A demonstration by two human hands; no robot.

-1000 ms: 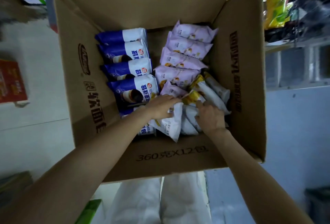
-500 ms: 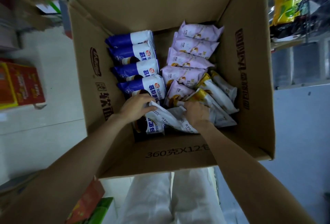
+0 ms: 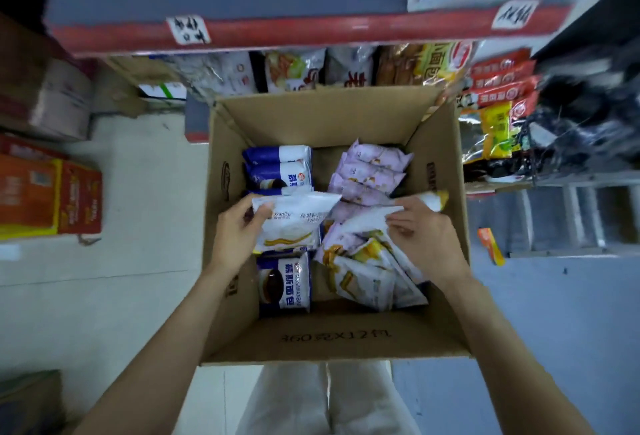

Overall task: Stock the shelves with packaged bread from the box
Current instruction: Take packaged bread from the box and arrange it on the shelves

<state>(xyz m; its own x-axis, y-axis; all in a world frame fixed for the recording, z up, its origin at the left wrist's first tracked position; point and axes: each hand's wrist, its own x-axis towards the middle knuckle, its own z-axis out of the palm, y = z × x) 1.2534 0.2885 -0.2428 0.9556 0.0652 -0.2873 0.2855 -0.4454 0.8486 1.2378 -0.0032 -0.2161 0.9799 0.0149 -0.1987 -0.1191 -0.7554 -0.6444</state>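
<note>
1. At the far left, an orange and red printed carton (image 3: pixel 48 192) sits on the pale tiled floor (image 3: pixel 138 261), its corners square and its faces glossy.
2. The left hand (image 3: pixel 239 226) grips the left end of a white bread packet (image 3: pixel 294 223), thumb on top and fingers curled beneath. The packet is smooth, shiny plastic with a crimped edge and a yellow swirl printed across it, and it is lifted above the packets below.
3. The cardboard box (image 3: pixel 339 341) is brown, matte and rectangular, with flaps standing open and dark print on its near wall.
4. Along the left side of the box lie blue and white bread packets (image 3: pixel 284 282), plump and pillow-shaped, one flat near the front and others stacked on edge farther back.
5. On the right side at the back, pale purple packets (image 3: pixel 367 175) overlap like shingles; nearer the front lies a loose heap of white and yellow packets (image 3: pixel 367 272), their film wrinkled.
6. The right hand (image 3: pixel 422 230) pinches a second white packet (image 3: pixel 433 199) with a yellow tip, fingers curled over crinkled film, above the heap.
7. Beyond the box runs a shelf (image 3: pixel 311 32) with a red front strip and white labels; bagged goods (image 3: pixel 298 67) are crowded beneath it, blurred.
</note>
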